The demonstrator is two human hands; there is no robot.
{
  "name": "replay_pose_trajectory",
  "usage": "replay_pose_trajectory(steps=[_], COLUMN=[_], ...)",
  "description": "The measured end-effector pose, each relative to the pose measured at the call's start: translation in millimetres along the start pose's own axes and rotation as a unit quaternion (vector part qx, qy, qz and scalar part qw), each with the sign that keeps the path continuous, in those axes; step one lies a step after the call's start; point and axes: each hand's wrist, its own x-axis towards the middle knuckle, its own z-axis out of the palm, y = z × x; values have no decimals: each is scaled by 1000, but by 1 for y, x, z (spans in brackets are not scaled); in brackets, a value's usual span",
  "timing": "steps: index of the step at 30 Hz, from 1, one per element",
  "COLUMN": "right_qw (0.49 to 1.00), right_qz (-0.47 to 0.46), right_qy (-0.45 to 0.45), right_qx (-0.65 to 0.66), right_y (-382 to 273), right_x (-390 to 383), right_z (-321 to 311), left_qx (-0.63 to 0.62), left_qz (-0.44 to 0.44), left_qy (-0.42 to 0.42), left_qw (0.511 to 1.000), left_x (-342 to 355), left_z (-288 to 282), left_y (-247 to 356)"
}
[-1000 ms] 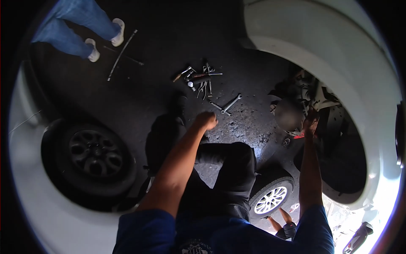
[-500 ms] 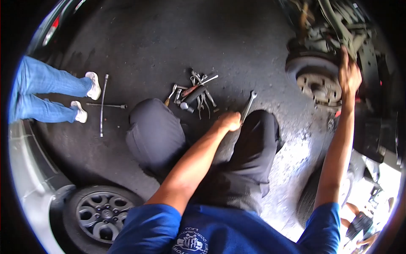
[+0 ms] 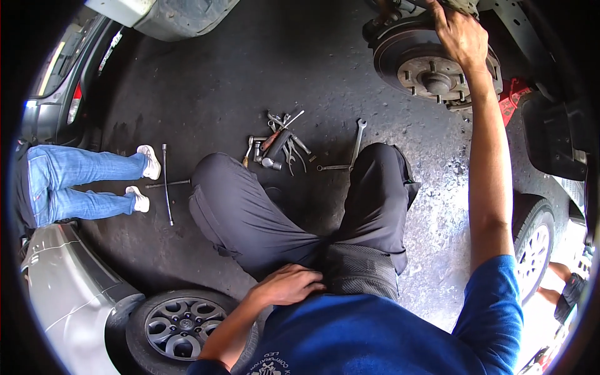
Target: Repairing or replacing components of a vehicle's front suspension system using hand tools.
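My right hand [image 3: 460, 39] reaches to the top right, fingers bent over a metal part [image 3: 465, 6] of the wheel assembly, just above a bare brake disc [image 3: 425, 75] with studs round its hub. My left hand [image 3: 289, 284] rests at my waist beside a mesh panel [image 3: 360, 274], fingers loosely curved and apart, holding no visible object. In front of my bent knees lie a pile of hand tools [image 3: 275, 140], with pliers, hammer and several wrenches, and two separate wrenches [image 3: 359, 140] right of it.
A person in jeans [image 3: 94, 165] is at left beside a cross wrench [image 3: 166, 187] and silver car [image 3: 75, 281]. Wheels lie or stand lower left [image 3: 187, 325] and right [image 3: 531, 244]. A red metal part [image 3: 512, 100] is behind the disc; another person's legs [image 3: 553, 287] show lower right.
My left hand has come back from near the wrenches to my waist. My right arm appears higher in the picture, and my view has shifted.
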Motion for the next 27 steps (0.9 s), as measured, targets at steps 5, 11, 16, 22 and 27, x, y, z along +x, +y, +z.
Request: replay_pose_trajectory(steps=[5, 11, 16, 22, 27], right_qw=[997, 999, 990, 994, 999], right_qz=[16, 17, 62, 28, -6], right_qy=[-58, -21, -94, -37, 31], right_qx=[-43, -46, -87, -95, -25], right_y=[-1, 12, 20, 27, 9], right_x=[2, -5, 9, -7, -3], right_z=[-1, 3, 9, 16, 9], left_qx=[-16, -12, 24, 131, 211], left_qz=[108, 78, -108, -123, -132], left_qy=[-33, 143, 338, 372, 330], left_qw=[993, 987, 935, 911, 911], left_x=[16, 122, 321, 406, 408], left_z=[0, -117, -120, -33, -20], left_y=[25, 30, -80, -130, -171])
